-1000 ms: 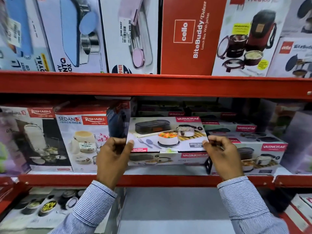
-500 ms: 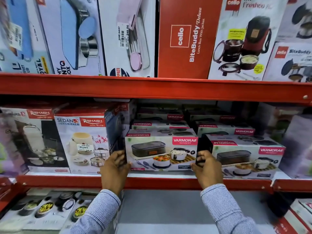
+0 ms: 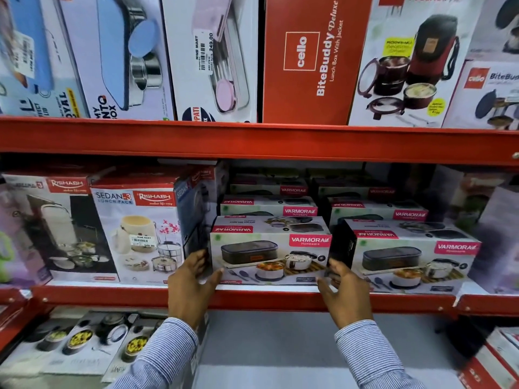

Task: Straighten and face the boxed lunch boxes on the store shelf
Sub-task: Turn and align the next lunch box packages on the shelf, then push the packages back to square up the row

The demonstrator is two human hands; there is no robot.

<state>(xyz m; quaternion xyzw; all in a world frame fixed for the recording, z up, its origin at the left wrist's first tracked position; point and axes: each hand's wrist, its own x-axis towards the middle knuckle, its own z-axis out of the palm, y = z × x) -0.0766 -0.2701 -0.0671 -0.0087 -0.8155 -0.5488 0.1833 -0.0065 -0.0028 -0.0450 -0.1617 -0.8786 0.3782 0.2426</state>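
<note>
A Varmora lunch box carton [image 3: 269, 256] stands upright at the front edge of the red middle shelf [image 3: 266, 298], its picture side facing me. My left hand [image 3: 191, 284] clasps its lower left corner, fingers along the side and thumb on the front. At the lower right corner my right hand [image 3: 344, 290] holds it the same way. A matching Varmora carton [image 3: 407, 259] stands just to the right, with more Varmora cartons [image 3: 269, 210] stacked behind both.
A tall Rishabh Sedan-3 carton [image 3: 140, 234] stands tight against the left, another Rishabh carton [image 3: 50, 226] beyond it. The upper shelf beam [image 3: 252, 141] carries Cello cartons [image 3: 306, 60]. Below, more cartons [image 3: 78, 341] lie on the bottom shelf.
The Varmora carton came down from a raised, tilted hold onto the shelf front and now stands square. Both hands slid down to its lower corners.
</note>
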